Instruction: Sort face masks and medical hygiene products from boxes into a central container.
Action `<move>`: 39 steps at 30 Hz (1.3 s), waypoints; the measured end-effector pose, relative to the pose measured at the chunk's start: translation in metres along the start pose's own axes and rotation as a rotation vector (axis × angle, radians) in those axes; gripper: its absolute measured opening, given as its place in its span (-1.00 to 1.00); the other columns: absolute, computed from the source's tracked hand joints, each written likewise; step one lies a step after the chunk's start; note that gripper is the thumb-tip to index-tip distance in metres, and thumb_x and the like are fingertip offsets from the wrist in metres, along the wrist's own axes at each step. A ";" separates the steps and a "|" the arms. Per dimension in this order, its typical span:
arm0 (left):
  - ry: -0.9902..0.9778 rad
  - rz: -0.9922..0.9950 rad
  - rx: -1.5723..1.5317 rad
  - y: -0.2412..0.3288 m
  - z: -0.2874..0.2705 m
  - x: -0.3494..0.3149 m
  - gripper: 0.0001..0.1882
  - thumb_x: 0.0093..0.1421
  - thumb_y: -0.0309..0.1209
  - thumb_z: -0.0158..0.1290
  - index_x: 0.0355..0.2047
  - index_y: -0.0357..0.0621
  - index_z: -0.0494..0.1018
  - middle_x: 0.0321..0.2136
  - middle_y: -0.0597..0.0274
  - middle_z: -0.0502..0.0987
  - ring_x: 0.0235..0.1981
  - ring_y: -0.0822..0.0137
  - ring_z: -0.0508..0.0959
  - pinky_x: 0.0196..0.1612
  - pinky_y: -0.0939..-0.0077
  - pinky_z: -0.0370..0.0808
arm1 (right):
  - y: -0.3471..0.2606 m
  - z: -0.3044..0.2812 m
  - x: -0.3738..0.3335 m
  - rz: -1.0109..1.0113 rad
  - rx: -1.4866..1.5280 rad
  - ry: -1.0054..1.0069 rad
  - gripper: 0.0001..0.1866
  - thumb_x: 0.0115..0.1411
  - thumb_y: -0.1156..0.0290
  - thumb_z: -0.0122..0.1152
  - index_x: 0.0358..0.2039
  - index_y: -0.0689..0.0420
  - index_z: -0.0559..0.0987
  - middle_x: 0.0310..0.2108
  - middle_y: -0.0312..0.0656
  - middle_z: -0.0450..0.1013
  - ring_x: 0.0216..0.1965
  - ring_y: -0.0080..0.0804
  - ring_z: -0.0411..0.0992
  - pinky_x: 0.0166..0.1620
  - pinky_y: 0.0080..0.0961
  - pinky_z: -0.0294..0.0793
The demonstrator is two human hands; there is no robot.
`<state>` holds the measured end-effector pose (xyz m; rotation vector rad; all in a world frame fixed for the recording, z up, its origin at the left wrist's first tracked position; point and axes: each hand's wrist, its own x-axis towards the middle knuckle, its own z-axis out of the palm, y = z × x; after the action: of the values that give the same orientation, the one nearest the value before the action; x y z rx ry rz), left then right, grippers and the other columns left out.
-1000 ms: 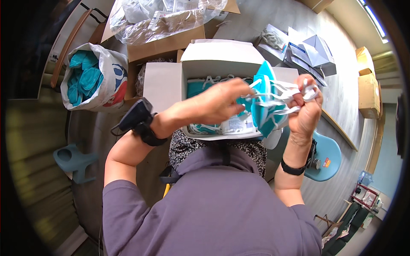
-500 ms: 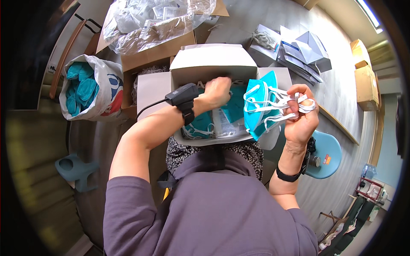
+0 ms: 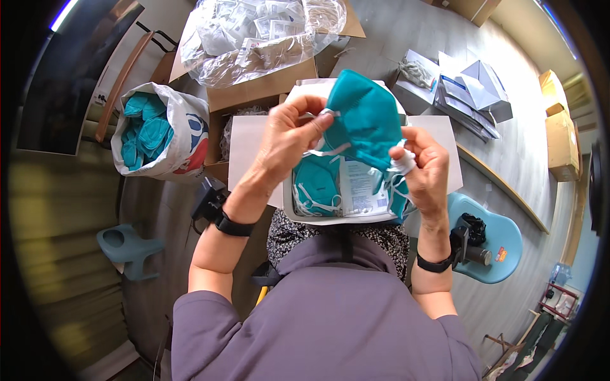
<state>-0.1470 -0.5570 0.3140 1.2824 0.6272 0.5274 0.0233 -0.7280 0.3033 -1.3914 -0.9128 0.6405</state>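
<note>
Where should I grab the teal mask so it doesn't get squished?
Probably by its white straps, coming from the sides, as the left hand and right hand do. The teal mask is a soft folded cup, so pinching its body could crease it; the straps hang free at its edges.

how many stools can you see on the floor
2. One pale teal stool lies at the person's left, and a blue stool stands at the right, below the right hand. Others may be hidden.
</note>
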 end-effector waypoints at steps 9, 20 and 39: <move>-0.210 -0.067 0.148 -0.004 -0.001 -0.012 -0.76 0.21 -0.34 0.28 -0.23 -0.22 0.53 -0.50 0.39 0.53 -0.57 0.68 0.41 -0.57 0.71 0.32 | -0.026 0.005 0.015 -0.178 -0.148 0.088 -0.58 0.27 0.49 0.28 -0.64 0.11 0.27 -0.63 -0.55 0.10 -0.54 -0.82 0.00 -0.54 -0.71 -0.04; -0.212 -0.011 0.152 -0.028 0.022 -0.019 -0.69 0.13 -0.33 0.36 -0.27 -0.16 0.47 -0.46 0.45 0.47 -0.48 0.70 0.46 -0.49 0.75 0.36 | -0.029 0.006 0.021 -0.133 -0.127 0.090 -0.57 0.28 0.39 0.30 -0.65 0.09 0.29 -0.64 -0.57 0.09 -0.55 -0.82 -0.03 -0.54 -0.68 -0.12; -0.174 0.331 -0.489 0.021 -0.069 -0.044 -0.65 0.47 -0.21 -0.16 -0.31 -0.24 0.41 -0.34 0.04 0.48 -0.77 0.61 0.15 -0.75 0.76 0.13 | 0.020 -0.033 0.027 -0.070 -0.285 0.176 -0.69 0.28 0.50 0.18 -0.62 0.18 0.41 -0.62 -0.57 0.11 -0.53 -0.77 -0.02 -0.50 -0.67 -0.01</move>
<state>-0.2266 -0.5333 0.3286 0.9517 0.1203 0.7774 0.0681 -0.7211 0.2893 -1.6326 -0.9320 0.3371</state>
